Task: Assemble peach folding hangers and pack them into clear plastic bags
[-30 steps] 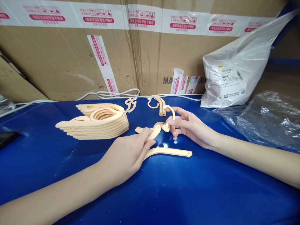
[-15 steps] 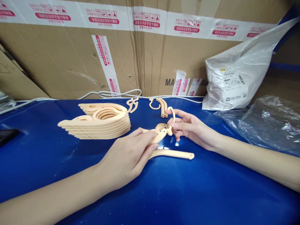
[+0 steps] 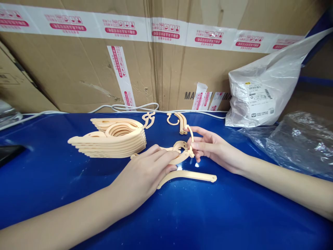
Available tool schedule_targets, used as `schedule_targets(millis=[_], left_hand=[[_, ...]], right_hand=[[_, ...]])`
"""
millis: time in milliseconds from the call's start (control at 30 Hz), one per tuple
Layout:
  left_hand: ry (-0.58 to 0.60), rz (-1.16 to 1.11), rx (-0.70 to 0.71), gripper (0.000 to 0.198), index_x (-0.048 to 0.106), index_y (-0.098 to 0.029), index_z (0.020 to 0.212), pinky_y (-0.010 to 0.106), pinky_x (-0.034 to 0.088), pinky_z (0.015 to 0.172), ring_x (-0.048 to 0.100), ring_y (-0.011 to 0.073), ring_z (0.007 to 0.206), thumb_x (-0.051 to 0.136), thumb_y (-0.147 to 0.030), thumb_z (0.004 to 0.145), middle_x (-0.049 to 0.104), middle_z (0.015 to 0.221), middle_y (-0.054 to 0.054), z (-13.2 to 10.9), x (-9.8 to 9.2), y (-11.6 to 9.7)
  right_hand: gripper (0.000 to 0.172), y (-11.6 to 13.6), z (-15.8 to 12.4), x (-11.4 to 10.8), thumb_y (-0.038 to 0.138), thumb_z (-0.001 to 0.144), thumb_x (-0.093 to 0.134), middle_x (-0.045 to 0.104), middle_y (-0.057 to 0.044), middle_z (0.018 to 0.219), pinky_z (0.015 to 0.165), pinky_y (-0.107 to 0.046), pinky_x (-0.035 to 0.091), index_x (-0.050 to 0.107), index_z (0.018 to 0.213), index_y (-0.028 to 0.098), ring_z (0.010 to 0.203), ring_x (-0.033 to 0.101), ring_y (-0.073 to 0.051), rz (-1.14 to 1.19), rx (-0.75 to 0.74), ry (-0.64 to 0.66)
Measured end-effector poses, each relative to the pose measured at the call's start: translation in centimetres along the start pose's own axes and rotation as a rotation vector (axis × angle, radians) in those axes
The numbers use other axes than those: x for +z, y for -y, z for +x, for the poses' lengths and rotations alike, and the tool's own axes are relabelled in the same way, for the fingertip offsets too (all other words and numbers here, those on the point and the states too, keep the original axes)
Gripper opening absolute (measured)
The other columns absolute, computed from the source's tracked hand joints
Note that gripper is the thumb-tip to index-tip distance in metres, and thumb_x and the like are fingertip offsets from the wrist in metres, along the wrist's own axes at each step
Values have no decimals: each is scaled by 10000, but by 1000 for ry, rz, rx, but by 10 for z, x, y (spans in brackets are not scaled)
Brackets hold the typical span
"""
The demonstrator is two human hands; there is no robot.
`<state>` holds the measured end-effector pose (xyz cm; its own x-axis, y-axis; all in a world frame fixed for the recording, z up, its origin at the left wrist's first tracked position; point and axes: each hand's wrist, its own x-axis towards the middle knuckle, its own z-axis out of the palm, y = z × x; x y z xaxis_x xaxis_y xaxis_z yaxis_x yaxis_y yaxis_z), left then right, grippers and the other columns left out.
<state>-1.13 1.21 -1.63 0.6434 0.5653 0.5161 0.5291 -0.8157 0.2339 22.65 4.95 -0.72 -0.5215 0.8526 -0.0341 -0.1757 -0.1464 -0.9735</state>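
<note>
My left hand [image 3: 149, 165] is closed over a cream plastic hanger body [image 3: 181, 158], holding it low over the blue table. Much of that body is under my fingers. Between thumb and fingers, my right hand [image 3: 212, 144] pinches a curved hanger hook [image 3: 191, 133], its lower end against the end of the hanger body. Whether the two are joined I cannot tell. A loose hanger arm [image 3: 194, 175] lies on the table just in front. To the left stands a stack of folded hanger bodies [image 3: 111, 147].
Several loose hooks [image 3: 148, 120] lie behind the stack, with another hook [image 3: 173, 123] and hanger arms [image 3: 181, 121] farther right. A white cable [image 3: 130, 108] runs along the cardboard box [image 3: 91, 69]. A white plastic bag [image 3: 255, 90] and clear plastic film [image 3: 299, 142] are at right.
The hook's lower end has come down against the hanger body in my left hand. More of the loose arm shows beside my left hand. The whole view has shifted slightly.
</note>
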Motion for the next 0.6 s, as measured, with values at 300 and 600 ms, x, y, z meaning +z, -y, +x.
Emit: schedule_targets(millis=[300, 600], left_hand=[[0, 156, 61, 252, 599, -123, 1163, 283, 506, 690, 580, 192, 888, 412, -242, 1042, 705, 1032, 55, 4, -7, -3], [-32, 241, 105, 250, 621, -107, 1144, 301, 497, 706, 584, 203, 860, 427, -220, 1034, 702, 959, 61, 4, -5, -4]], right_hand=[[513, 0, -2, 6, 259, 791, 786, 619, 60, 776, 588, -202, 528, 513, 1223, 222, 598, 573, -54, -58, -33, -76], [490, -4, -3, 7, 284, 834, 748, 619, 55, 784, 627, -218, 507, 488, 1244, 219, 604, 574, -54, -157, -78, -95]])
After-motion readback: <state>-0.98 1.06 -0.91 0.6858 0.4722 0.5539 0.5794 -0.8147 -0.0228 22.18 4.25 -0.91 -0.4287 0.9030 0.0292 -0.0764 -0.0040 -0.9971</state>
